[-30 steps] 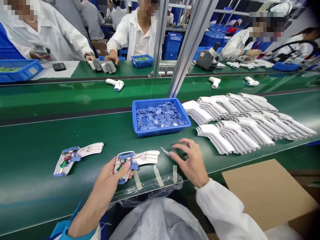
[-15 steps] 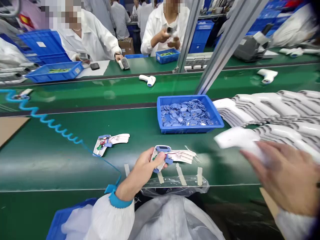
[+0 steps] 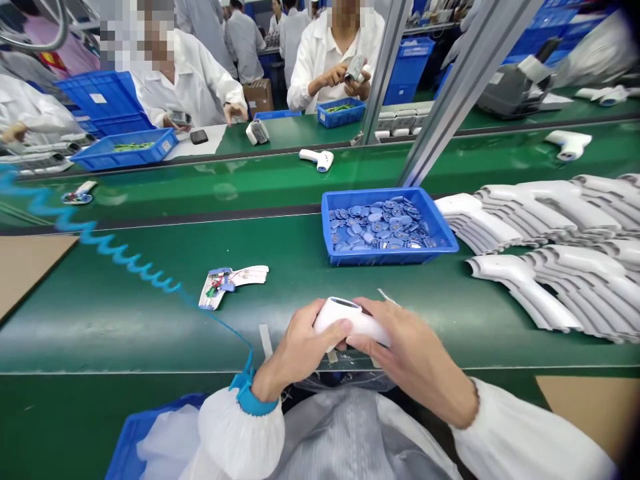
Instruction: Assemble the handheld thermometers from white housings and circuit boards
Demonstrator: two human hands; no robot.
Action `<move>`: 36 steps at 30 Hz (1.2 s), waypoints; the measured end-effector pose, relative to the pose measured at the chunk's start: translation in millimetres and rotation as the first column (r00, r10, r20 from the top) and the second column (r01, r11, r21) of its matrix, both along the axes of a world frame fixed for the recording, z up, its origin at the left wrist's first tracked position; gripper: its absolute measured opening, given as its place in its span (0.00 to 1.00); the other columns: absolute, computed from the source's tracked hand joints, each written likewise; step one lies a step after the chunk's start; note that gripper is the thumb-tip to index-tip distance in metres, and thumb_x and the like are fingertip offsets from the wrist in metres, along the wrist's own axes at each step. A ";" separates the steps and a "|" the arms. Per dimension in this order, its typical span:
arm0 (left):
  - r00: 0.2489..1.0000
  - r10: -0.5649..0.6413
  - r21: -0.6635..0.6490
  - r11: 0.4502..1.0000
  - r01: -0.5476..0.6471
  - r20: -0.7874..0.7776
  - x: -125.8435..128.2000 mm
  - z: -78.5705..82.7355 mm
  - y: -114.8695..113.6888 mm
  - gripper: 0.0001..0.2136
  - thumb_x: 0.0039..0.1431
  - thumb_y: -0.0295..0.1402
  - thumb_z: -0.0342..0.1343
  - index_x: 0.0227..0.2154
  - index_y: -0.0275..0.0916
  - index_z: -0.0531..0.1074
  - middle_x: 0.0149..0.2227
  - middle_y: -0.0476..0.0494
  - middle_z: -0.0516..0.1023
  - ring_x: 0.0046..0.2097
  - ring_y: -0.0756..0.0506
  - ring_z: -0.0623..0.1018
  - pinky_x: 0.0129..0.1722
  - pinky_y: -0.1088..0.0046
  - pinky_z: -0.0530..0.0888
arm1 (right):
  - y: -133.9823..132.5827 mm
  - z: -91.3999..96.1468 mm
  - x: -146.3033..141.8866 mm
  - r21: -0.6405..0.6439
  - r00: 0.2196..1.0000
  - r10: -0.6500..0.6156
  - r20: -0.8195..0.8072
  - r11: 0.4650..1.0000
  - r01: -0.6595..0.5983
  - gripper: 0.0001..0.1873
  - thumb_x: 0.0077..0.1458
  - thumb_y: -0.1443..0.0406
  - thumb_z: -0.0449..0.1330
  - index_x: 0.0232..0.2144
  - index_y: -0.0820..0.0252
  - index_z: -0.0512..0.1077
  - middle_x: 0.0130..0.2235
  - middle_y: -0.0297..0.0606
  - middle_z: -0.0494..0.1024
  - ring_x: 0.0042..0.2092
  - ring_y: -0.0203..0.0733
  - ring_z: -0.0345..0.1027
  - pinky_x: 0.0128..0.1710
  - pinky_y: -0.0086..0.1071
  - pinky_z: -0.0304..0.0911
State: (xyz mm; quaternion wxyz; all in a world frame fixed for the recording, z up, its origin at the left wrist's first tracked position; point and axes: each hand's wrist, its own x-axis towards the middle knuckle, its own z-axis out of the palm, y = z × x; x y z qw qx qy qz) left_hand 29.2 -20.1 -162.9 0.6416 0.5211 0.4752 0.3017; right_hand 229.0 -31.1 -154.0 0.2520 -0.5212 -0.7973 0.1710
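Note:
Above the bench's near edge, my left hand [image 3: 306,340] and my right hand [image 3: 407,347] both grip a white thermometer gun [image 3: 333,320]. My left hand, with a blue wrist strap [image 3: 253,395], holds its head end, thumb on top. Around the handle close the fingers of my right hand. A white shell now covers the wiring on the upper side; the underside is hidden. To the left, an open half shell [image 3: 227,283] with blue parts and red wires lies on the green bench.
A blue bin [image 3: 390,257] of blue oval pieces stands behind my hands. Rows of nested white half shells [image 3: 530,287] cover the right side. A coiled blue cord [image 3: 125,260] hangs at left. Across the belt [image 3: 240,183], co-workers in white coats handle similar parts.
My right hand has come in from the right with a white half shell and set it over the open half in my left hand. Both hands now hold the joined piece.

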 end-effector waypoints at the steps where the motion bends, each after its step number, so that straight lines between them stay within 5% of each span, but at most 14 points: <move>1: 0.999 0.001 0.025 1.000 0.000 -0.037 -0.5 0.6 -1.0 0.18 0.59 0.47 0.62 0.42 0.36 0.73 0.32 0.47 0.74 0.31 0.50 0.72 0.29 0.75 0.68 | 4.1 1.6 -0.5 -0.130 0.992 0.013 -0.127 0.991 -0.030 0.26 0.67 0.48 0.51 0.56 0.58 0.68 0.48 0.43 0.80 0.46 0.45 0.75 0.44 0.41 0.69; 3: 0.997 -0.004 0.042 0.999 0.007 -0.073 -2.0 2.8 -2.4 0.18 0.55 0.43 0.67 0.43 0.38 0.72 0.35 0.48 0.74 0.33 0.50 0.72 0.30 0.75 0.68 | 12.7 7.9 -3.5 -0.333 0.946 -0.046 -0.322 0.940 -0.068 0.25 0.66 0.47 0.51 0.56 0.54 0.69 0.50 0.40 0.78 0.47 0.43 0.74 0.44 0.37 0.71; 6: 0.999 0.009 0.053 0.999 -0.006 -0.054 -5.1 5.8 -2.5 0.20 0.53 0.37 0.68 0.46 0.40 0.70 0.39 0.48 0.75 0.36 0.48 0.74 0.33 0.74 0.70 | 21.9 18.8 -10.5 -0.467 0.916 -0.121 -0.382 0.881 -0.078 0.25 0.64 0.45 0.52 0.52 0.53 0.73 0.48 0.40 0.78 0.46 0.43 0.74 0.43 0.37 0.70; 12: 0.993 0.059 0.177 0.983 -0.040 -0.105 -7.3 4.9 -4.3 0.21 0.54 0.40 0.68 0.48 0.40 0.69 0.44 0.47 0.77 0.42 0.46 0.75 0.40 0.72 0.70 | 18.9 18.6 -21.2 -0.502 0.917 -0.156 -0.366 0.863 -0.054 0.15 0.57 0.50 0.64 0.42 0.50 0.77 0.39 0.34 0.77 0.40 0.42 0.72 0.40 0.35 0.69; 15: 0.965 0.071 0.225 0.974 -0.012 -0.254 -5.7 5.8 -7.5 0.16 0.57 0.45 0.64 0.40 0.40 0.73 0.34 0.50 0.76 0.34 0.49 0.72 0.32 0.73 0.66 | 15.3 14.5 -21.2 -0.494 0.904 -0.152 -0.399 0.866 -0.073 0.14 0.58 0.51 0.62 0.42 0.51 0.76 0.40 0.34 0.76 0.40 0.40 0.72 0.41 0.35 0.68; 20: 0.933 0.103 0.287 0.958 0.001 -0.346 -5.2 16.5 -6.1 0.14 0.55 0.44 0.63 0.32 0.40 0.68 0.26 0.54 0.71 0.26 0.52 0.66 0.25 0.74 0.61 | 15.6 20.2 -24.0 -0.386 0.915 -0.032 -0.403 0.912 -0.138 0.14 0.62 0.53 0.59 0.46 0.51 0.73 0.44 0.35 0.76 0.43 0.39 0.71 0.42 0.33 0.66; 25: 0.940 -0.069 0.328 0.927 0.184 -0.334 3.4 20.1 -1.9 0.05 0.59 0.34 0.54 0.32 0.38 0.71 0.28 0.48 0.76 0.28 0.47 0.72 0.27 0.71 0.64 | 28.5 22.5 -57.2 -0.087 0.978 -0.165 -0.129 0.984 0.155 0.27 0.66 0.49 0.51 0.20 0.57 0.62 0.23 0.31 0.67 0.26 0.34 0.58 0.28 0.33 0.51; 30: 0.812 0.081 0.435 0.872 0.223 -0.577 12.9 16.7 -1.4 0.09 0.55 0.32 0.53 0.37 0.36 0.73 0.30 0.38 0.79 0.30 0.39 0.78 0.29 0.66 0.65 | 40.6 22.2 -74.3 0.196 0.974 -0.175 -0.142 0.960 0.201 0.30 0.68 0.56 0.50 0.14 0.57 0.53 0.17 0.31 0.60 0.21 0.32 0.51 0.26 0.34 0.45; 36: 0.915 -0.077 0.283 0.938 0.202 -0.396 -0.2 22.6 0.9 0.15 0.59 0.45 0.59 0.41 0.39 0.70 0.37 0.42 0.81 0.33 0.42 0.79 0.28 0.71 0.66 | 33.0 24.4 -58.1 0.154 0.929 -0.276 -0.247 0.935 0.319 0.28 0.67 0.55 0.52 0.16 0.57 0.59 0.18 0.30 0.62 0.23 0.32 0.54 0.27 0.33 0.48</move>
